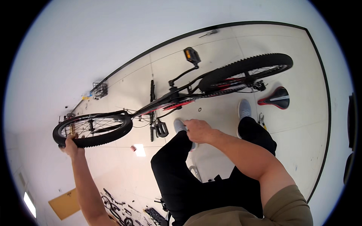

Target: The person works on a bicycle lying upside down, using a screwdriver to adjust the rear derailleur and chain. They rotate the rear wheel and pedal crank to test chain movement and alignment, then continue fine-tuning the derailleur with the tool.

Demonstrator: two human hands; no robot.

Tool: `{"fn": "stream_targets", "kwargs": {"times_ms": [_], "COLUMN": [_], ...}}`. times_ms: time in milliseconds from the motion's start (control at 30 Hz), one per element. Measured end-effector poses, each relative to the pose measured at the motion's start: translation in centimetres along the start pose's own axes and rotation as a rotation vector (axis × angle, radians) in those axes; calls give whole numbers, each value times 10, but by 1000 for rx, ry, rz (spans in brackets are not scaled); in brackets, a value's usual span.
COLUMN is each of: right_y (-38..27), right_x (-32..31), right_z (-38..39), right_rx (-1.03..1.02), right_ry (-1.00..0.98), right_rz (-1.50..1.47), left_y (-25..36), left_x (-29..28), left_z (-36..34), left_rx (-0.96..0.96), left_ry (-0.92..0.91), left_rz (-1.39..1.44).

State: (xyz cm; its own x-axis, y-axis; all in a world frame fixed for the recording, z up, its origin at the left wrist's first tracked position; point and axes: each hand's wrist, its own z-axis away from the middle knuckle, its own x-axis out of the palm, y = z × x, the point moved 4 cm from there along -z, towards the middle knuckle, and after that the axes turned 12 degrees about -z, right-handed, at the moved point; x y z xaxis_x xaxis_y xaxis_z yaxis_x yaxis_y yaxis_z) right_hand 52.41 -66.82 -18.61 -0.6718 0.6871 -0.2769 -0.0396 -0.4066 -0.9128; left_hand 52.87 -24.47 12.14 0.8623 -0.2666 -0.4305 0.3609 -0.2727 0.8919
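A black and red bicycle (177,100) stands upside down across the floor in front of me, its handlebar (152,130) low against the floor. At the left, my left hand (71,146) is closed around the knobbly tire of one wheel (98,141). The other wheel (264,64), with the chain and gears, points up at the far right. My right hand (198,130) is held above my shoe, fingers curled; whatever may be in them is hidden. It is apart from the bicycle, near a black pedal (162,129). A second pedal (192,55) with an orange reflector sticks up on the far side.
A black and red saddle (277,98) lies on the floor at right, with pliers-like tools (261,120) near my foot. A small ring (200,109) is on the floor. Several bicycle parts (117,207) lie at lower left by a cardboard sheet (65,203). A wire basket (100,90) sits by the wall.
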Motion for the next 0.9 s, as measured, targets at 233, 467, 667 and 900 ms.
{"fn": "stream_targets", "kwargs": {"times_ms": [233, 467, 667, 900], "right_y": [-8, -4, -10, -16], "right_x": [3, 5, 3, 2], "right_z": [-4, -5, -4, -2], "right_rx": [-18, 11, -11, -20], "right_ry": [-18, -47, -41, -31], "right_rz": [-36, -36, -44, -76], "left_y": [5, 4, 11, 30], "left_x": [-20, 17, 32, 37], "left_z": [-77, -107, -85, -11], "left_rx": [-135, -344, -305, -251], "left_ry": [97, 153, 162, 315], "left_rz": [132, 194, 103, -13]}}
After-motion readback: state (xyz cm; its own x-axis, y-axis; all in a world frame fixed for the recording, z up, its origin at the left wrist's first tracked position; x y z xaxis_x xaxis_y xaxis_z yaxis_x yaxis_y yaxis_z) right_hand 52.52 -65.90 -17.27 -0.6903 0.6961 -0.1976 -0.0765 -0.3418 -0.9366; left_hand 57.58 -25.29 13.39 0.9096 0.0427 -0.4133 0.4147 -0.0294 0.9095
